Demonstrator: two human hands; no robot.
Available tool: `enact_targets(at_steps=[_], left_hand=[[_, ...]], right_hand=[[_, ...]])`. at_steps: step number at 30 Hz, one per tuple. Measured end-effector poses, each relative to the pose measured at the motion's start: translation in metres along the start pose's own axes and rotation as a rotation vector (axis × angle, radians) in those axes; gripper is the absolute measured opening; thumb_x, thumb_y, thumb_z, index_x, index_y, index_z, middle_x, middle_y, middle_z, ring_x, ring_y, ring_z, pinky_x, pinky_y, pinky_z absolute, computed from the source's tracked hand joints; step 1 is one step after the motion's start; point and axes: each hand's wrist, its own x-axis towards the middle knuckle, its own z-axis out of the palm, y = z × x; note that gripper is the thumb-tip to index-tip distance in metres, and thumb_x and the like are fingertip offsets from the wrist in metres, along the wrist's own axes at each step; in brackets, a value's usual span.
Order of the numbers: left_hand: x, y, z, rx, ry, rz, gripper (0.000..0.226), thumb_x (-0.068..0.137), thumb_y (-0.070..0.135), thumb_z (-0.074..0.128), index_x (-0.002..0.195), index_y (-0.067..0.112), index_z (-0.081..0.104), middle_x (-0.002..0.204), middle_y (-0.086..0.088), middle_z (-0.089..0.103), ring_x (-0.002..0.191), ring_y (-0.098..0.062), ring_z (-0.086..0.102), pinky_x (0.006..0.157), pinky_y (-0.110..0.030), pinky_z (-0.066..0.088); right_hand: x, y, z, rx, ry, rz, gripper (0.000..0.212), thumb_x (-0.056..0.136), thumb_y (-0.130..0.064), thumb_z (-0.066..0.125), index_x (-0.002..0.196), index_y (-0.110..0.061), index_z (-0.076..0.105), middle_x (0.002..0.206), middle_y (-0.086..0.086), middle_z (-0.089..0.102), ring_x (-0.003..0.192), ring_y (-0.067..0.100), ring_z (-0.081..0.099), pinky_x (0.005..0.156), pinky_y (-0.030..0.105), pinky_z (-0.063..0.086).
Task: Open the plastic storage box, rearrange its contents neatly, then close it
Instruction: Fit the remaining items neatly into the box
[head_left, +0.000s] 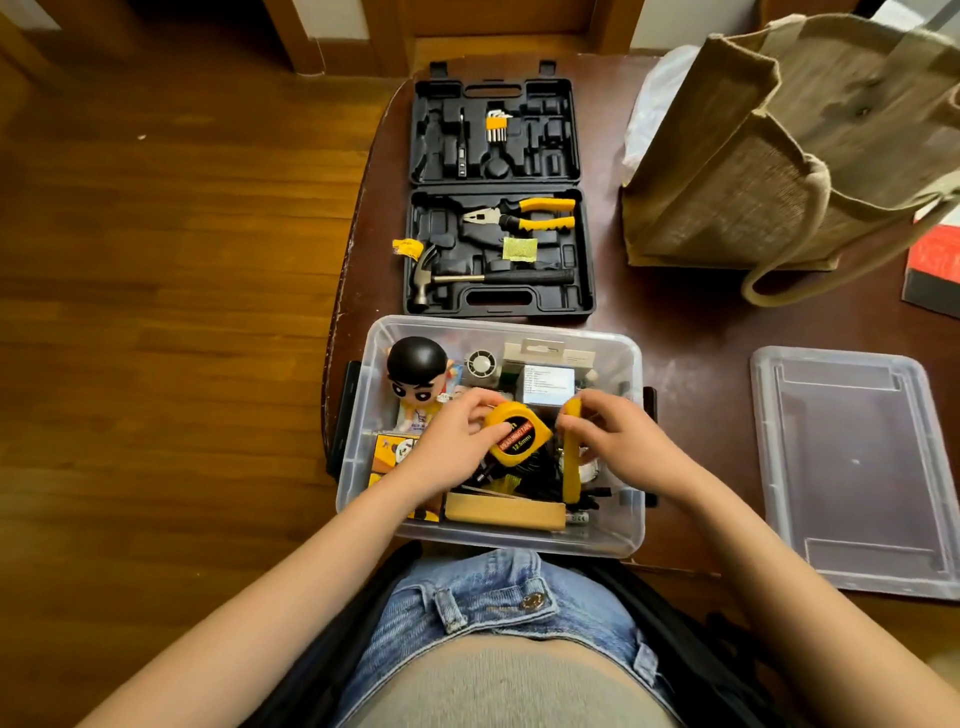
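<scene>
Inside the storage box (363, 415), the left hand (457, 441) grips a tape measure (514, 434); the right hand (613, 436) pinches a yellow tool (571, 467). The lid (852, 467) lies right of the box: opened, contents still jumbled, closing pending.

Hands: two are showing, a left hand (457, 441) and a right hand (618, 441).
Clear boxes: one clear box (631, 525) is sitting open.
Lids: one lid (852, 467) is lying by the box.
Tape measures: one yellow tape measure (517, 434) is showing.
Dolls: one doll (418, 371) is standing in the box.
Tool cases: one black tool case (496, 195) is lying open.
Hammers: one hammer (488, 278) is lying in the case.
Pliers: one pair of pliers (524, 214) is lying in the case.
Bags: one brown bag (769, 171) is standing on the table.
</scene>
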Motion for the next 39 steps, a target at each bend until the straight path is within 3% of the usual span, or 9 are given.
enact_targets(at_steps=[6, 9, 13, 17, 21, 28, 31, 34, 39], left_hand=[[0.004, 0.009, 0.013, -0.011, -0.088, 0.009, 0.028, 0.090, 0.010, 0.062, 0.116, 0.014, 0.053, 0.110, -0.010, 0.064, 0.088, -0.013, 0.065, 0.078, -0.026, 0.056], [0.004, 0.011, 0.012, -0.011, -0.127, 0.018, 0.024, 0.090, 0.012, 0.062, 0.114, 0.015, 0.057, 0.107, -0.006, 0.064, 0.091, -0.011, 0.064, 0.077, -0.022, 0.055], [0.008, 0.011, 0.006, -0.087, -0.083, -0.011, 0.021, 0.100, 0.017, 0.044, 0.112, 0.013, 0.060, 0.100, -0.005, 0.066, 0.094, -0.018, 0.066, 0.078, -0.022, 0.056], [0.016, 0.001, -0.008, 0.616, 0.058, 0.024, 0.024, 0.099, 0.022, 0.043, 0.111, 0.016, 0.063, 0.099, 0.000, 0.063, 0.092, -0.017, 0.057, 0.078, -0.032, 0.049], [0.024, -0.006, -0.009, 1.056, -0.158, -0.032, 0.030, 0.095, 0.027, 0.049, 0.122, 0.018, 0.060, 0.119, -0.004, 0.064, 0.106, -0.022, 0.059, 0.087, -0.035, 0.050], [0.035, -0.007, 0.008, 1.075, -0.350, -0.016, 0.049, 0.091, 0.017, 0.054, 0.138, 0.028, 0.044, 0.130, -0.007, 0.053, 0.118, -0.026, 0.051, 0.087, -0.035, 0.045], [0.038, -0.010, 0.014, 1.129, -0.457, -0.051, 0.050, 0.091, 0.015, 0.051, 0.137, 0.032, 0.045, 0.133, -0.009, 0.047, 0.121, -0.028, 0.046, 0.092, -0.036, 0.041], [0.038, -0.013, 0.018, 1.250, -0.465, -0.036, 0.046, 0.092, 0.019, 0.052, 0.135, 0.034, 0.048, 0.129, -0.010, 0.046, 0.119, -0.030, 0.045, 0.093, -0.039, 0.039], [0.039, -0.017, 0.021, 1.269, -0.369, 0.027, 0.036, 0.088, 0.020, 0.058, 0.123, 0.029, 0.056, 0.124, -0.011, 0.046, 0.116, -0.031, 0.044, 0.088, -0.038, 0.039]], right_hand=[[0.002, 0.004, 0.007, 0.078, -0.019, 0.054, 0.041, 0.082, -0.022, 0.071, 0.119, -0.014, 0.056, 0.108, 0.004, 0.060, 0.089, 0.024, 0.066, 0.070, 0.033, 0.059], [0.000, 0.005, 0.007, 0.068, -0.083, 0.029, 0.031, 0.081, -0.026, 0.072, 0.108, -0.016, 0.060, 0.102, 0.006, 0.065, 0.086, 0.020, 0.067, 0.064, 0.032, 0.059], [-0.002, 0.009, -0.004, -0.011, -0.033, 0.014, 0.027, 0.081, -0.031, 0.071, 0.101, -0.018, 0.057, 0.095, 0.000, 0.066, 0.085, 0.019, 0.064, 0.075, 0.041, 0.056], [-0.005, 0.011, -0.015, 0.008, 0.042, 0.009, 0.026, 0.083, -0.035, 0.068, 0.099, -0.020, 0.056, 0.094, -0.006, 0.065, 0.086, 0.014, 0.064, 0.079, 0.038, 0.055], [-0.007, 0.005, -0.023, -0.262, 0.159, -0.113, 0.027, 0.081, -0.037, 0.069, 0.098, -0.021, 0.055, 0.090, -0.005, 0.065, 0.082, 0.016, 0.061, 0.074, 0.036, 0.052], [-0.004, -0.005, -0.044, -0.470, 0.147, -0.378, 0.030, 0.076, -0.022, 0.075, 0.099, -0.019, 0.056, 0.089, -0.008, 0.061, 0.082, 0.019, 0.057, 0.067, 0.037, 0.048], [0.003, -0.005, -0.044, -0.742, 0.099, -0.455, 0.027, 0.075, -0.014, 0.072, 0.097, -0.021, 0.058, 0.090, -0.008, 0.063, 0.089, 0.018, 0.054, 0.062, 0.039, 0.049], [0.011, 0.000, -0.037, -1.059, 0.075, -0.484, 0.025, 0.078, -0.003, 0.059, 0.096, -0.021, 0.056, 0.092, -0.006, 0.063, 0.096, 0.020, 0.050, 0.067, 0.033, 0.045], [0.021, 0.000, -0.023, -1.297, -0.126, -0.353, 0.027, 0.086, -0.005, 0.050, 0.108, -0.019, 0.057, 0.106, -0.004, 0.061, 0.107, 0.021, 0.045, 0.083, 0.030, 0.034]])
